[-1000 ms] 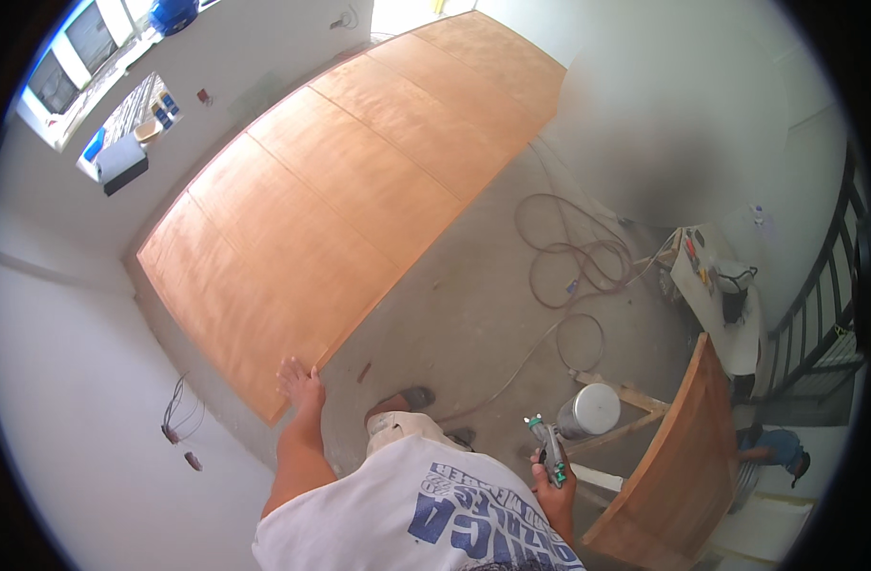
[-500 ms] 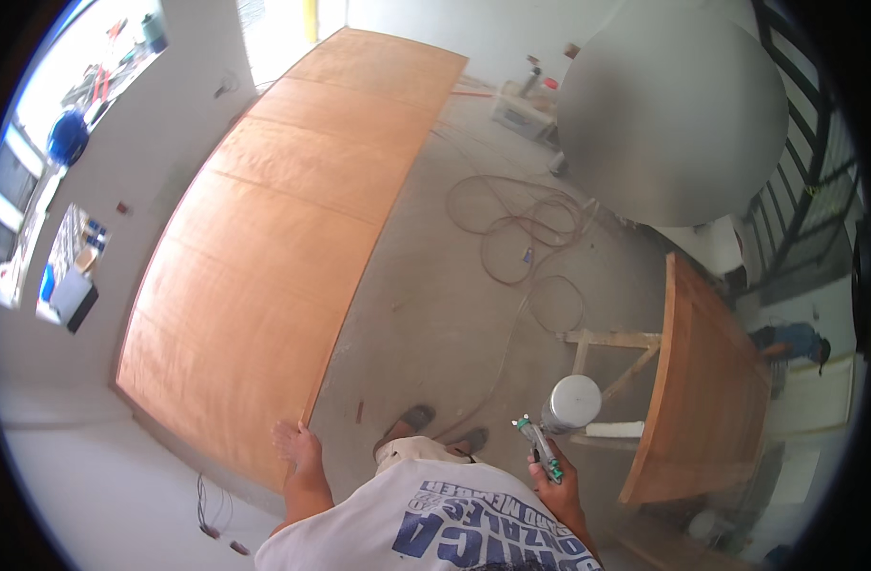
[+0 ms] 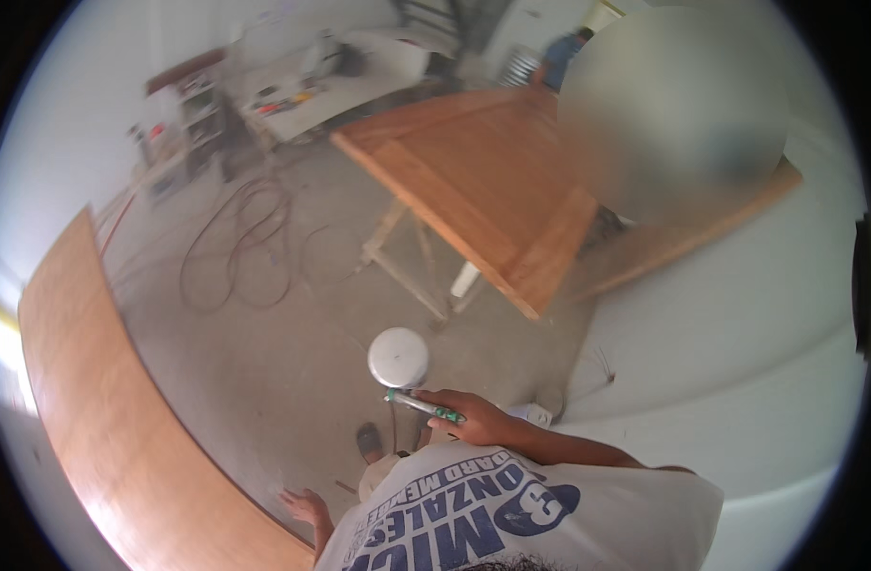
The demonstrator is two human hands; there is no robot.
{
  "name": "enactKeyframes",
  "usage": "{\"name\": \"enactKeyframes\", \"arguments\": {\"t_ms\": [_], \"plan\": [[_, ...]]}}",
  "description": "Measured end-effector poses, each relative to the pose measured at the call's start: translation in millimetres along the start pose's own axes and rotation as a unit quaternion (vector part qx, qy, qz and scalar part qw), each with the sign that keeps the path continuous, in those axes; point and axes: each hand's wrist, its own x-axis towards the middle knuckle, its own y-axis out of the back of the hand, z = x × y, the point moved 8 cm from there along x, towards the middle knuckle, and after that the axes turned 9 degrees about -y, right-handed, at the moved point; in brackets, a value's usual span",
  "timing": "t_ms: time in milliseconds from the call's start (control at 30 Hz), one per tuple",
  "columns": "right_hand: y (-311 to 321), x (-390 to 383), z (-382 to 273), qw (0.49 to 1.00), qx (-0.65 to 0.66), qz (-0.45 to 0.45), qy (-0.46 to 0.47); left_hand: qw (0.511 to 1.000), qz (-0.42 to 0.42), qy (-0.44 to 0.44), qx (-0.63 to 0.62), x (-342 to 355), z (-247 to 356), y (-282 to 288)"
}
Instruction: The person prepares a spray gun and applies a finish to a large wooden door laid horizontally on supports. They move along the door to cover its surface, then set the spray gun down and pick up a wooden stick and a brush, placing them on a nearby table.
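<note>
In front of my body my right hand (image 3: 469, 416) is wrapped round a spray gun (image 3: 418, 404) with green fittings. Its round silver-white cup (image 3: 398, 357) faces up toward the camera, beyond the gun's body. My left hand (image 3: 305, 506) has its fingers apart and holds nothing. It hangs beside the edge of a long, glossy orange-brown wooden panel (image 3: 121, 419) on my left, seemingly apart from it. Further ahead, a second brown wooden panel (image 3: 473, 190) with a framed face rests on a wooden stand (image 3: 407, 257).
A thin reddish hose (image 3: 235, 247) lies in loops on the concrete floor. Behind it are a table with tools (image 3: 335, 95) and a small shelf (image 3: 202, 109). Another person (image 3: 564, 59) in blue is beyond the framed panel. A blurred round patch hides the upper right.
The view has swung to the right, toward the framed panel. My left hand has come off the long panel's near end. The spray gun has stayed in my right hand, now more in front of me.
</note>
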Motion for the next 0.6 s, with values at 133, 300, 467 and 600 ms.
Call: {"name": "enactKeyframes", "arguments": {"t_ms": [133,300,467,600], "plan": [[-10,-19,2,0.998,-0.014,0.001,-0.067,0.942,-0.205,-0.215,-0.153,44,92,-28],[52,-72,25,0.981,0.011,0.189,-0.051,0.861,-0.296,-0.387,-0.148,50,213,-60],[95,-172,107,0.901,0.06,0.375,-0.212,0.789,-0.326,-0.521,-0.006,68,243,-140],[105,-289,168,0.745,0.192,0.532,-0.353,0.744,-0.467,-0.45,0.16,69,237,-167]]}}
